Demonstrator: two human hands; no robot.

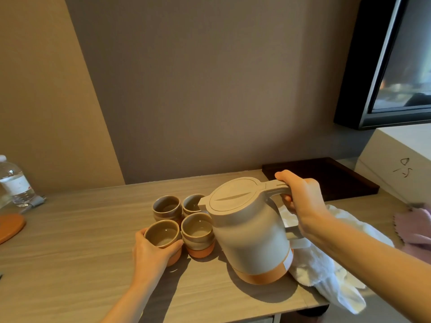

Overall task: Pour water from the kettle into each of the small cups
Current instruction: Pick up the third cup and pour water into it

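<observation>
Four small cups sat in a tight two-by-two cluster on the wooden table (70, 241). Far-left cup (166, 207) and far-right cup (192, 203) stood behind; near-left cup (162, 231) and near-right cup (197, 231) stood in front, sides touching or nearly so. All were upright, grey-brown glaze over a terracotta base. The insides looked glossy (water or just glaze, could not tell).

The kettle (249, 234) stood just right of the cups, beige body, orange base band, lid closed, so its contents were hidden. It was upright or close to it, base at the tabletop; could not tell if it was lifted clear. Its spout pointed toward the cups and hid part of the far-right cup's rim.

The left hand (149, 250) held the near-left cup, fingers and thumb curled round its sides. The right hand (300, 199) gripped the kettle handle, fingers wrapped under, thumb lying along the top.

Around them: a crumpled white towel (326, 271) lay right of the kettle, partly behind it and under the right forearm. A dark tray (326, 178) lay against the wall behind the right hand. A mauve cloth (417, 224) showed at the right edge, with a white box (396, 164) and a wall screen (396, 61) above. Far left stood a clear water bottle (15, 183) and a flat orange piece (10, 226), well apart from the cups.
</observation>
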